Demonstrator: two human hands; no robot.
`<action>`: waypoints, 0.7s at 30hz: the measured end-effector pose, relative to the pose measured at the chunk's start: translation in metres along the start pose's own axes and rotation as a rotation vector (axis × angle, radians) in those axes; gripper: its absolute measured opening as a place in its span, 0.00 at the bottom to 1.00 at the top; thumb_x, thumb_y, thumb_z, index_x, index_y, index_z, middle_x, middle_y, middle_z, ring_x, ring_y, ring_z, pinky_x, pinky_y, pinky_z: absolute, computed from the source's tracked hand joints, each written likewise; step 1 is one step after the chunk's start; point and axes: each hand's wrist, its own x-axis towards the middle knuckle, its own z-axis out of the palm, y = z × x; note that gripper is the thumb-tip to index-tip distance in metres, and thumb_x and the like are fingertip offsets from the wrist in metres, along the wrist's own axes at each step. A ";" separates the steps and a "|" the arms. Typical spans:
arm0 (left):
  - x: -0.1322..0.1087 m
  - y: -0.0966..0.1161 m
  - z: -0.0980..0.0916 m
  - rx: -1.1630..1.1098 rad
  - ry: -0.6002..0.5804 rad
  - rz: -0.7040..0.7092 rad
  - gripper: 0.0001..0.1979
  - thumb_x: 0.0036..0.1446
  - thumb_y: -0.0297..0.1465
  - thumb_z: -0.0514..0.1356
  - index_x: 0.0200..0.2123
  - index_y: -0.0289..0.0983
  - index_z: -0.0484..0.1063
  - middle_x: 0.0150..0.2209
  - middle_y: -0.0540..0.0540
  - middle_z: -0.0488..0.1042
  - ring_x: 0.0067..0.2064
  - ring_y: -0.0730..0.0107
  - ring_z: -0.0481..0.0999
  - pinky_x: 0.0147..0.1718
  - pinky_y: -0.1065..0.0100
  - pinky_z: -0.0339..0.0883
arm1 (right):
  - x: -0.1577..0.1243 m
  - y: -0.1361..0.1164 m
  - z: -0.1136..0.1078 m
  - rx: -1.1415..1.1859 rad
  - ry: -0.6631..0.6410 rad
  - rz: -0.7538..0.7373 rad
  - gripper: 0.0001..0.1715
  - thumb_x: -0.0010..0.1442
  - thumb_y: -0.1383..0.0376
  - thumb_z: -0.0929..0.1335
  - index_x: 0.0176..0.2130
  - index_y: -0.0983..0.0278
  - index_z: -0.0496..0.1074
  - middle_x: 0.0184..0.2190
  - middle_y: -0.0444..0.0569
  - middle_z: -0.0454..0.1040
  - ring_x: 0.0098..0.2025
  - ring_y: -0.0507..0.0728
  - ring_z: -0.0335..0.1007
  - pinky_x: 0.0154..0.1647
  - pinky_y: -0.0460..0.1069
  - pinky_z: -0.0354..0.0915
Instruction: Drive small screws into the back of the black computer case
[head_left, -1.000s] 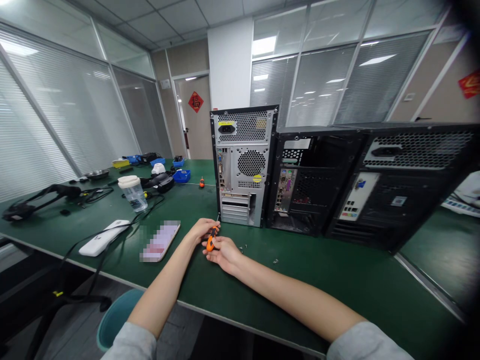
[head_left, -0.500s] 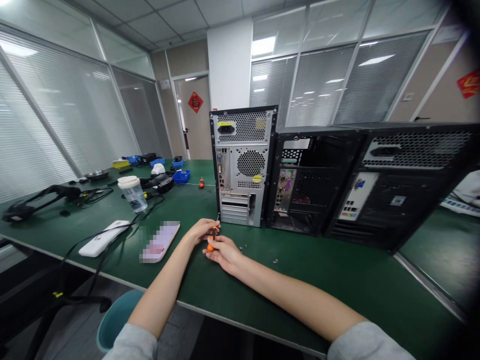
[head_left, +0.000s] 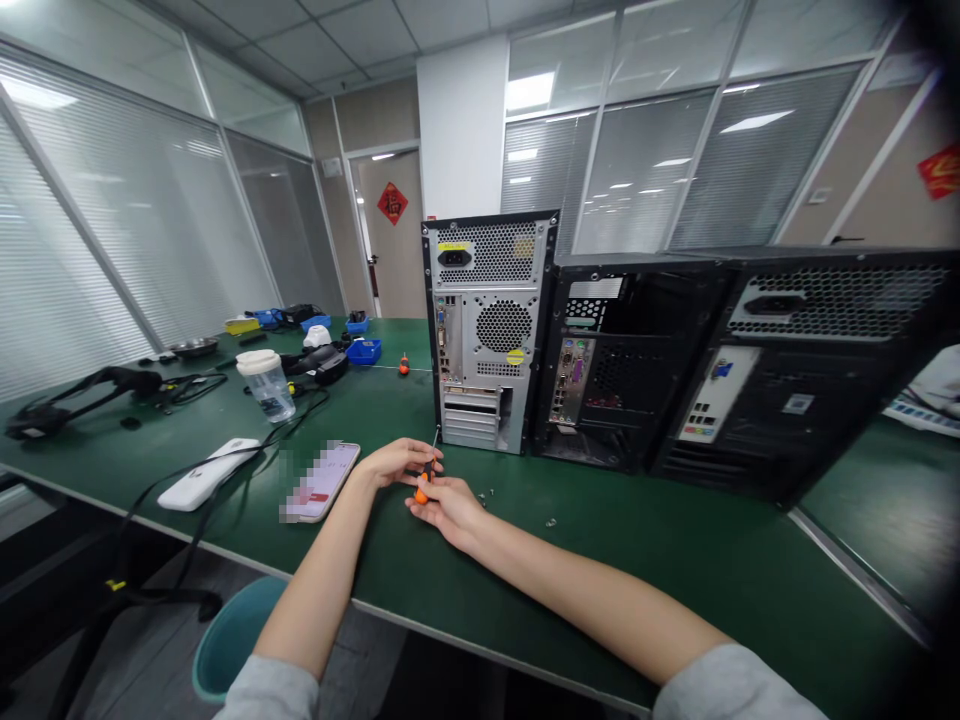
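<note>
Above the table (head_left: 637,560), the screwdriver (head_left: 423,491) is gripped near by the right hand (head_left: 450,512), farther along by the left hand (head_left: 399,461); its long axis is pointed far, at the silver case's (head_left: 487,335) bottom left corner.

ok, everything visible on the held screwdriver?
The screwdriver has an orange-and-black handle, seemingly plastic or rubber, and a thin, metallic-looking shaft. It tilts upward, tip by the lower-left corner of the silver-backed tower; contact there is unclear. Right fingers grip the handle; left fingers are at its upper end.
</note>
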 end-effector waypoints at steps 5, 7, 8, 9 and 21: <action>0.000 -0.001 0.001 -0.050 0.025 0.010 0.22 0.39 0.38 0.64 0.39 0.34 0.70 0.39 0.43 0.72 0.34 0.77 0.70 0.32 0.74 0.63 | -0.001 -0.001 0.001 0.003 -0.007 -0.003 0.06 0.53 0.75 0.65 0.25 0.71 0.63 0.17 0.45 0.66 0.21 0.50 0.70 0.25 0.44 0.68; 0.000 -0.001 0.001 -0.057 0.024 0.009 0.22 0.39 0.38 0.64 0.39 0.35 0.70 0.37 0.44 0.72 0.32 0.78 0.70 0.31 0.74 0.63 | -0.001 -0.001 0.001 -0.003 -0.005 0.003 0.06 0.53 0.74 0.65 0.25 0.71 0.63 0.18 0.45 0.66 0.21 0.50 0.70 0.24 0.45 0.67; 0.001 -0.001 0.001 -0.057 0.024 0.005 0.22 0.39 0.38 0.64 0.39 0.35 0.70 0.37 0.44 0.72 0.32 0.78 0.70 0.31 0.74 0.62 | -0.001 -0.001 0.000 -0.008 -0.002 0.009 0.06 0.53 0.74 0.65 0.25 0.70 0.63 0.18 0.45 0.66 0.21 0.50 0.70 0.23 0.45 0.67; 0.001 -0.002 0.002 -0.055 0.025 0.001 0.22 0.38 0.38 0.64 0.39 0.35 0.70 0.36 0.45 0.72 0.31 0.78 0.70 0.30 0.74 0.62 | -0.001 0.000 0.000 -0.013 0.002 0.014 0.05 0.53 0.74 0.65 0.26 0.70 0.63 0.18 0.45 0.67 0.20 0.51 0.70 0.22 0.45 0.66; 0.002 -0.001 0.006 -0.040 0.070 -0.028 0.24 0.36 0.40 0.65 0.37 0.35 0.69 0.33 0.48 0.70 0.27 0.81 0.68 0.26 0.75 0.60 | -0.005 -0.001 0.001 -0.013 0.028 0.047 0.05 0.56 0.76 0.60 0.29 0.69 0.61 0.21 0.45 0.69 0.18 0.50 0.69 0.20 0.45 0.64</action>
